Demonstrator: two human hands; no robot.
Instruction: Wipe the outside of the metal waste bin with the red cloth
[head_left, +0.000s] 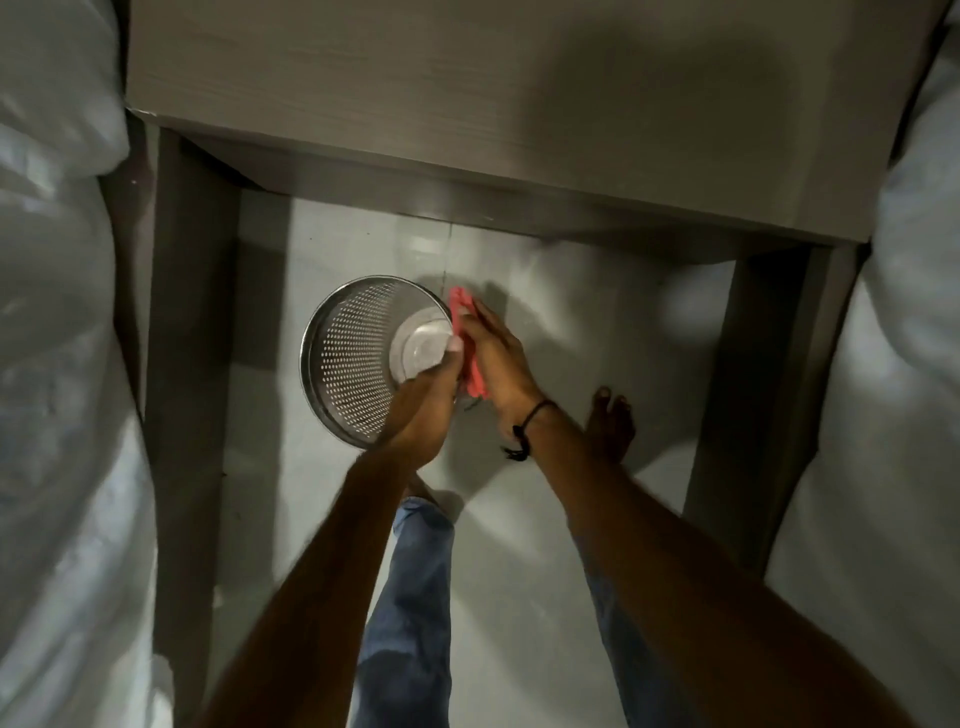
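On the floor beneath the counter (467, 104): left hand (426, 410) grips the metal waste bin (348, 364) rim; right hand (498, 353), fingers pressed together, flattens the red cloth (462, 312) against its side. The bin, seemingly tilted, could slip.

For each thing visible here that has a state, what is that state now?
Metal waste bin: upright on floor, empty, held at the rim.
Red cloth: bunched, pressed on the bin's outer right side.
Left hand: gripping the rim.
Right hand: pressing the cloth.

Pale grey floor (545, 322) under a desk, metal waste bin (348, 358) and bare foot (613, 423) on it.
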